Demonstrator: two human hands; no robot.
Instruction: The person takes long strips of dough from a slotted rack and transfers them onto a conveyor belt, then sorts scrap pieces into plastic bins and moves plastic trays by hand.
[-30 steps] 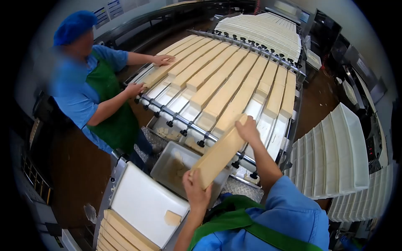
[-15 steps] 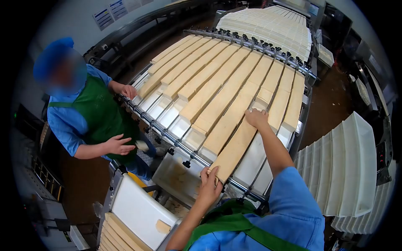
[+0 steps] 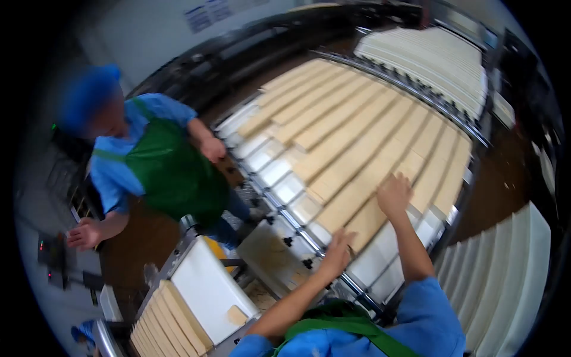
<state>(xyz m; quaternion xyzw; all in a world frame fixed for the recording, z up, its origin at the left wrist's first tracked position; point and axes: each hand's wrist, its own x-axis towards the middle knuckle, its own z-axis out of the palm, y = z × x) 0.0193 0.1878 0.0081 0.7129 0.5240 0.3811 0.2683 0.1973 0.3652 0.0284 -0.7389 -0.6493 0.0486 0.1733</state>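
Note:
A long pale beige slab (image 3: 367, 221) lies lengthwise in one lane of a white conveyor table with metal rods. At its near end is my left hand (image 3: 338, 257), with the fingers bent around the end, slightly blurred. Farther up the same lane, my right hand (image 3: 394, 195) rests over the slab's far part with its fingers apart. More long slabs (image 3: 351, 154) of the same kind lie side by side in the neighbouring lanes.
A co-worker in a green apron (image 3: 172, 169) stands at the left of the table. White stacked trays (image 3: 505, 273) are at the right. Below left, a white-topped stand (image 3: 208, 282) adjoins a row of slabs (image 3: 172, 315). A pale bin (image 3: 270, 250) sits under the table edge.
The slab under my hands has slid up its lane, away from the near rail, and both hands have moved with it. The co-worker's hands have shifted, one swinging outward. The view has turned.

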